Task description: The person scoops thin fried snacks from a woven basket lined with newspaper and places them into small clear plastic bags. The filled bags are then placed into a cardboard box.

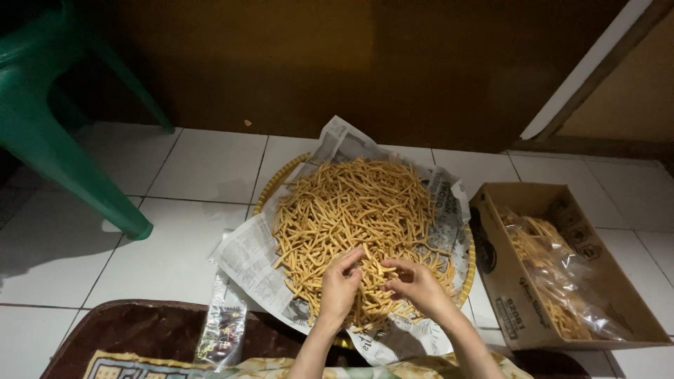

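A round woven tray (275,184) lined with newspaper (247,255) holds a heap of thin golden snack sticks (351,210) on the white tiled floor. My left hand (340,286) rests at the near edge of the heap with its fingers curled around a small bunch of sticks. My right hand (415,283) is beside it, fingers pinching a few sticks. The two hands nearly touch over the front of the pile.
A cardboard box (507,281) at the right holds clear bags filled with sticks (554,274). A green plastic chair (49,133) stands at the left. A dark mat (140,330) and an empty clear bag (223,328) lie at the front. A dark wall runs behind.
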